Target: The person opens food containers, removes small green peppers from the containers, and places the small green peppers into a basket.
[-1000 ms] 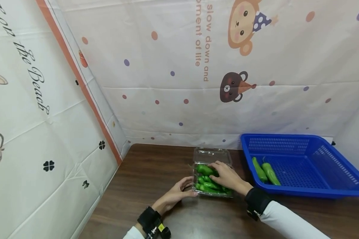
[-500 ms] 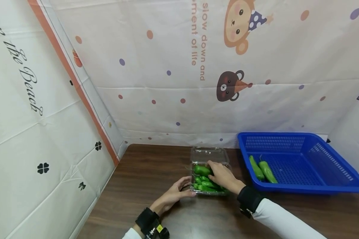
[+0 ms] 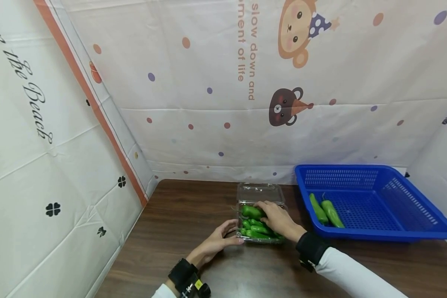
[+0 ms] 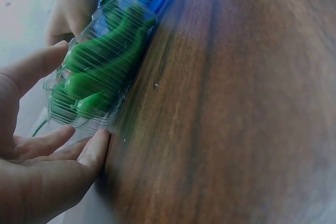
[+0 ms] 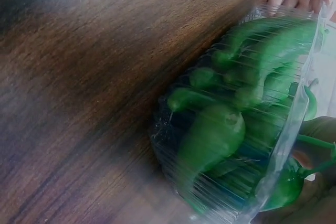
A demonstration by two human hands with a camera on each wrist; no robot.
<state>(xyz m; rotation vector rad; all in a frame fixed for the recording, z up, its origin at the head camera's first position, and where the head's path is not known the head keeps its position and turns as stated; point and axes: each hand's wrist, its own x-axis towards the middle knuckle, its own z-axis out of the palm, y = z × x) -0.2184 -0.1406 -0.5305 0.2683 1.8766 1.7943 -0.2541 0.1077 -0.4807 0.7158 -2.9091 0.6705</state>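
Left hand [image 3: 219, 240] relaxed, fingertips against clear clamshell box [image 3: 260, 215] at table [image 3: 179, 231] centre; right hand [image 3: 277, 217] atop green peppers [image 3: 256, 225] inside, grip indeterminate; blue basket [image 3: 372, 203] at 3 o'clock, two loose peppers [image 3: 325, 211] inside.

A clear plastic clamshell box [image 3: 260, 215] is seen standing on the brown desk [image 3: 179, 231], its hinged lid [image 3: 260, 192] laid open flat behind it. The ribbed box is filled with glossy green peppers [image 3: 255, 225], heaped lengthwise and crosswise. One larger pepper [image 3: 251, 211] lies uppermost at the back of the pile.
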